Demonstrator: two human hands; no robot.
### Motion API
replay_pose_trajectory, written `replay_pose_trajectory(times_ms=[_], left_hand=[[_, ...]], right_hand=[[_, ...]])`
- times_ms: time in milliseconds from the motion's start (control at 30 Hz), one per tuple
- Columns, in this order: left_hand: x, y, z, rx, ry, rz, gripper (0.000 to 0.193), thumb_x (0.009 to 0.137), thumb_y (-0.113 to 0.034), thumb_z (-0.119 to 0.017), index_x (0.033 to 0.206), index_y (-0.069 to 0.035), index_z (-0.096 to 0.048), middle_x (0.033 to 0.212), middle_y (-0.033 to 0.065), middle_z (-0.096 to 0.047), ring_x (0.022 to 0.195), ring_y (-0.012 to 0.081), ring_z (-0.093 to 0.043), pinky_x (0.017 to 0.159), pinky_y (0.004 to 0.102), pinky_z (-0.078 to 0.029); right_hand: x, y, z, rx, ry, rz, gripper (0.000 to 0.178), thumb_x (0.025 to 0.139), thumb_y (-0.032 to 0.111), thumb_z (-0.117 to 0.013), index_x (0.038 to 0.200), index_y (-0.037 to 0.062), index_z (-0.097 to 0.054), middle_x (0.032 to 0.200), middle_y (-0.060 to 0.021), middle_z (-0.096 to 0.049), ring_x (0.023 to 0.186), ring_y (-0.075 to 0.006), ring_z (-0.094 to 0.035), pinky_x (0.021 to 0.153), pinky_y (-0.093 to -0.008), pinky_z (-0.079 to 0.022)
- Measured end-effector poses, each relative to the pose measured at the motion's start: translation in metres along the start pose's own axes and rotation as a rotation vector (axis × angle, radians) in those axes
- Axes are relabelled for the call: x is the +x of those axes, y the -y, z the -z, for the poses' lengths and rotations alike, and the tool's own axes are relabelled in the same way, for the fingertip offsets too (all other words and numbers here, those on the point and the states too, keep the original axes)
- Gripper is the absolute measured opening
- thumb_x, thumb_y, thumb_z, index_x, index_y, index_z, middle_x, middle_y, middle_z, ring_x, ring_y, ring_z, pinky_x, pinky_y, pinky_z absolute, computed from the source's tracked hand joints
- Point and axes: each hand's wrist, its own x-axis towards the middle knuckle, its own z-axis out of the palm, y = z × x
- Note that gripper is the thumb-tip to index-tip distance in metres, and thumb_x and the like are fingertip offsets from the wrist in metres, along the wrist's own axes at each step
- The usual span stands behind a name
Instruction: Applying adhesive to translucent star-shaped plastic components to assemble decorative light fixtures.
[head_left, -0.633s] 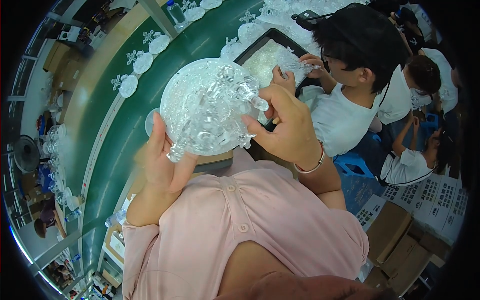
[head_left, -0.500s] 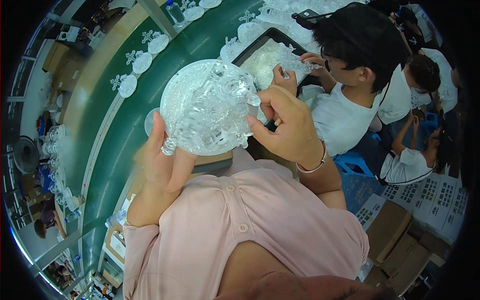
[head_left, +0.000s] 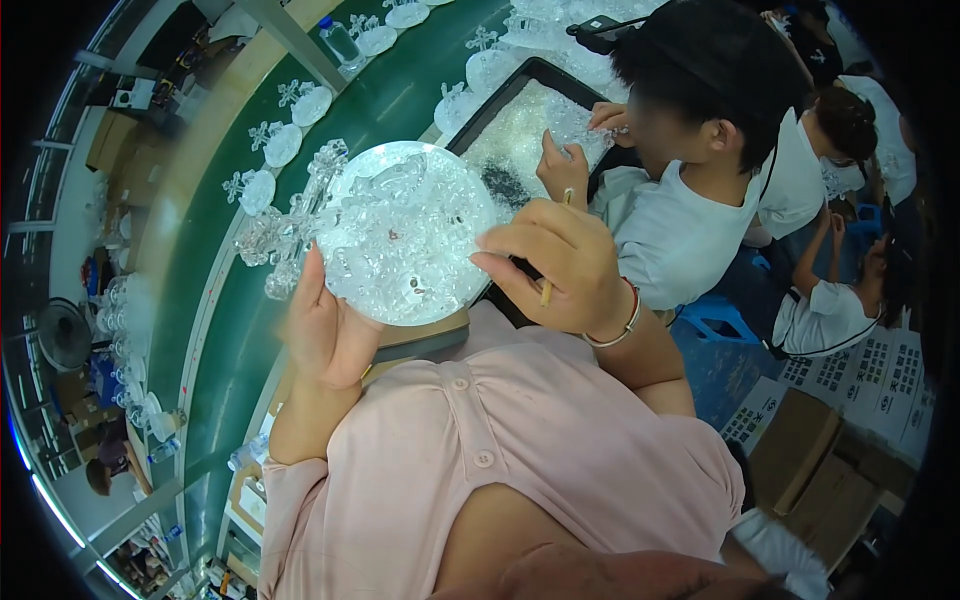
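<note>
The person's left hand is gripping a clear, chip-covered disc at its lower left, probably to keep the face turned up for a close look. The right hand is closing its grip around a thin stick, seemingly leaving thumb and forefinger free at the disc's right edge; whether they are pinching anything, one cannot tell. A clear branched ornament is jutting past the disc's left side, no longer covering its face as before. Beyond, a co-worker is working over a black tray beside the green counter.
</note>
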Motion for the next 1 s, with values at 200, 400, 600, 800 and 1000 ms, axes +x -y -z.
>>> replay_pose_trajectory(times_ms=[200, 400, 600, 800, 1000], left_hand=[[-0.002, 0.0, 0.004, 0.025, 0.012, -0.014, 0.047, 0.095, -0.032, -0.029, 0.134, -0.005, -0.028, 0.136, 0.0137, -0.035, 0.125, 0.0296, -0.033, 0.104, 0.0457, -0.024], [-0.003, 0.001, 0.006, 0.062, -0.032, -0.028, 0.049, 0.094, -0.032, -0.031, 0.135, -0.005, -0.025, 0.137, 0.0139, -0.033, 0.125, 0.03, -0.033, 0.104, 0.0466, -0.025], [-0.004, 0.002, 0.002, 0.082, -0.061, -0.046, 0.05, 0.093, -0.033, -0.034, 0.135, -0.006, -0.026, 0.136, 0.014, -0.034, 0.125, 0.0301, -0.034, 0.103, 0.0473, -0.026], [-0.004, 0.0, 0.005, 0.06, -0.043, -0.023, 0.051, 0.093, -0.031, -0.035, 0.135, -0.005, -0.024, 0.137, 0.014, -0.033, 0.125, 0.0307, -0.033, 0.103, 0.0477, -0.026], [-0.009, -0.002, 0.014, -0.034, 0.268, 0.109, 0.047, 0.094, -0.028, -0.027, 0.132, -0.002, -0.031, 0.137, 0.0193, -0.031, 0.126, 0.036, -0.03, 0.104, 0.0506, -0.022]], right_hand=[[0.001, 0.001, 0.001, -0.102, 0.078, 0.026, 0.026, 0.062, 0.009, -0.075, 0.084, 0.0062, -0.062, 0.067, -0.0044, -0.055, 0.054, -0.0178, -0.052, 0.048, -0.0264, -0.039], [-0.007, -0.003, -0.003, -0.124, 0.014, 0.134, 0.026, 0.063, 0.008, -0.075, 0.085, 0.0051, -0.063, 0.068, -0.0039, -0.054, 0.053, -0.0181, -0.051, 0.048, -0.0262, -0.039], [-0.003, 0.0, -0.002, -0.13, -0.026, 0.15, 0.023, 0.062, 0.006, -0.075, 0.081, 0.0046, -0.062, 0.069, -0.0035, -0.055, 0.052, -0.0173, -0.051, 0.048, -0.0262, -0.039], [-0.005, -0.001, 0.001, 0.113, -0.115, 0.034, 0.014, 0.072, 0.001, -0.066, 0.084, 0.0025, -0.06, 0.071, -0.0048, -0.055, 0.056, -0.0145, -0.051, 0.052, -0.0225, -0.04], [-0.008, -0.013, 0.015, 0.778, 0.143, -0.726, 0.025, 0.083, 0.004, -0.054, 0.107, -0.0007, -0.046, 0.09, -0.0069, -0.059, 0.077, -0.0048, -0.051, 0.066, -0.0177, -0.04]])
